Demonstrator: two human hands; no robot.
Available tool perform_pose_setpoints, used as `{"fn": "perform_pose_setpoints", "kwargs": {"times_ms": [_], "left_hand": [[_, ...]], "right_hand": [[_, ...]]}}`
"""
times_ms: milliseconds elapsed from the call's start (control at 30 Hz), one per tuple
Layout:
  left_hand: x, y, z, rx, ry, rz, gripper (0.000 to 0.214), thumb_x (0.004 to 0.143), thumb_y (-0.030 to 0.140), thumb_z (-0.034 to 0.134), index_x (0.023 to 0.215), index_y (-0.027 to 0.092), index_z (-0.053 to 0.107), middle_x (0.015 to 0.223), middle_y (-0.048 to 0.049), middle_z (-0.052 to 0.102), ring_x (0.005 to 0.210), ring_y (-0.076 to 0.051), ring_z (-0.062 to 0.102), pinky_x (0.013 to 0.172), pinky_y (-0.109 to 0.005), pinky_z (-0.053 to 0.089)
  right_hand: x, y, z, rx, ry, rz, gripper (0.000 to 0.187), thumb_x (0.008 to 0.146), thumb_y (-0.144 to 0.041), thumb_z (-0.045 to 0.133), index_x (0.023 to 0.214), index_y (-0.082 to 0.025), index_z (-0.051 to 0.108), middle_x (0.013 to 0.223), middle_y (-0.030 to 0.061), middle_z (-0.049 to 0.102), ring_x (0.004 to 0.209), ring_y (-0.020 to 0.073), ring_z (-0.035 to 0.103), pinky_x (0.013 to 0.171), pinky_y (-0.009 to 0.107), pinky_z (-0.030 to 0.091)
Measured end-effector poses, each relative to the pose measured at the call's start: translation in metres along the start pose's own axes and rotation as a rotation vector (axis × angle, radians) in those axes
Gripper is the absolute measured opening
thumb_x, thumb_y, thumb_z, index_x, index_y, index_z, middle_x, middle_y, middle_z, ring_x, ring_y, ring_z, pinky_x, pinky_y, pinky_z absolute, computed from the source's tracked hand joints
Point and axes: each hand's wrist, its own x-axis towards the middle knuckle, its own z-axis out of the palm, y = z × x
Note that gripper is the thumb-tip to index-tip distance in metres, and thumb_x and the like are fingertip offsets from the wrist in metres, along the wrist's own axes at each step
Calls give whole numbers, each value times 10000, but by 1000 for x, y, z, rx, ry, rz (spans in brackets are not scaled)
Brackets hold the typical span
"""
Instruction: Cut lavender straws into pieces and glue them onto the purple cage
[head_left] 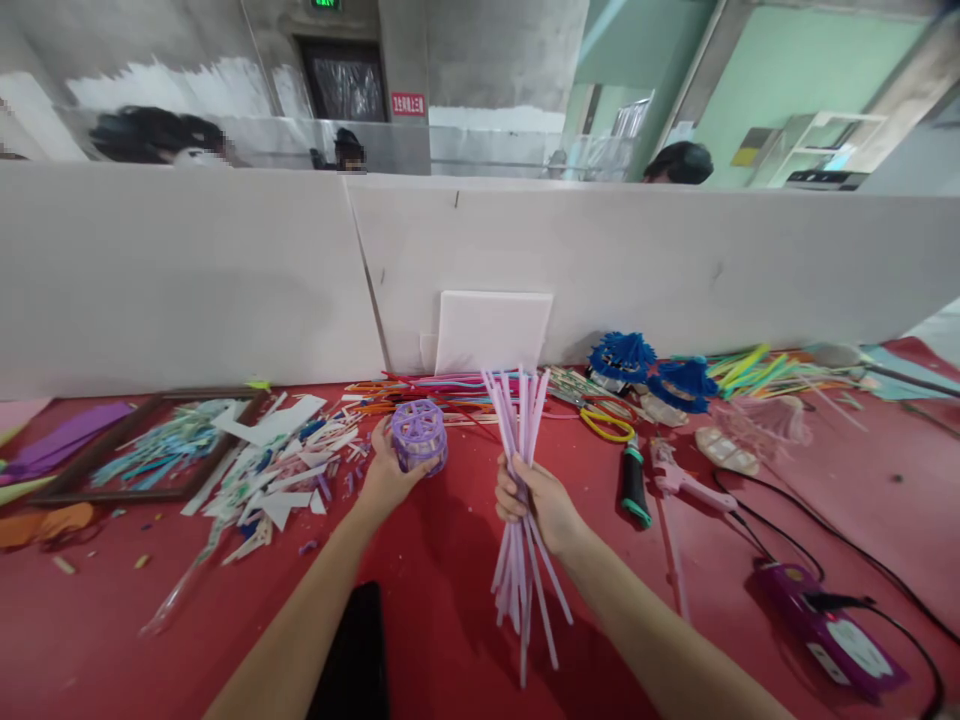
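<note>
The right grip (536, 500) was closed around the waist of a bundle of thin, pale lilac rods (513, 575), the upper ends fanned and the lower ends uneven. The left grip (391, 468), curved part-way shut, held a round purple openwork cage (420, 430) by its side, left of the bundle. Light, even pressure appeared advisable, as the rods looked liable to bend or slip apart; the cage was best steadied without squeezing its bars. Whether the bundle touched the red bench (457, 560) could not be told.

A flat black rectangular object (358, 645) lay to the near left of the bundle. Farther left lay a heap of white and coloured scraps (289, 455), a likely snag. Right of the bundle lay a tool with yellow loop handles (606, 426), a black-and-green handled tool (634, 487) and a pink glue gun (690, 485), best given clearance.
</note>
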Motion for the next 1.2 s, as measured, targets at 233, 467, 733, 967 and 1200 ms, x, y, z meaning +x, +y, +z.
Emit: {"fn": "perform_pose_setpoints", "kwargs": {"times_ms": [233,467,733,967,1200], "left_hand": [[14,8,0,24,69,15,949,519,301,809,1289,184,265,1250,-162,528,1209,-332,521,1020,-534,383],[-49,63,21,-88,272,-24,777,631,312,768,1287,207,364,1430,-156,341,1367,-336,281,1126,-507,198],[-87,96,57,-834,2,-570,337,611,384,811,793,158,639,634,-10,663,595,-150,621,578,-265,487],[-74,92,14,-1176,174,-493,402,615,516,783,710,186,573,375,134,353,323,-19,273,403,-166,351],[-74,62,-1,-1387,160,-649,527,624,377,820,403,173,387,284,80,391,267,-44,330,360,-211,363]], "right_hand": [[5,2,-27,39,162,-155,337,696,-442,712,802,-200,503,531,-112,373,372,29,259,401,180,269],[-14,9,-23,-173,184,-144,283,777,-464,627,829,-214,504,595,-83,458,403,55,335,423,205,313],[-48,16,15,-716,-179,6,194,761,-350,704,842,-190,632,775,-3,627,678,146,532,647,267,393],[-85,22,-57,-1170,282,-467,313,953,-402,371,791,-228,575,747,49,598,675,191,554,641,311,437],[-129,-21,-130,-1514,479,-501,294,865,-449,492,702,-245,628,682,77,665,626,239,638,590,336,505]]}}
